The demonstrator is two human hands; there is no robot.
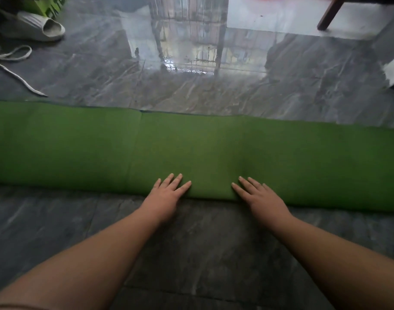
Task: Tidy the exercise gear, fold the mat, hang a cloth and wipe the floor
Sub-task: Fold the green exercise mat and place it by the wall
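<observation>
A green exercise mat (214, 151) lies across the dark marble floor (202, 238) from the left edge to the right edge of the head view. Its near edge looks thick and rounded, as if folded or rolled over. My left hand (164, 193) rests flat on that near edge, fingers spread. My right hand (258, 195) lies flat on the same edge a little to the right, fingers apart too. Neither hand is closed around anything.
A pale slide sandal (41, 27) sits at the far left, with a white cord (14, 63) trailing on the floor below it. A green crate-like object (50, 5) is at the top left. A dark wooden furniture leg (330, 14) stands top right. The glossy floor beyond the mat reflects a window.
</observation>
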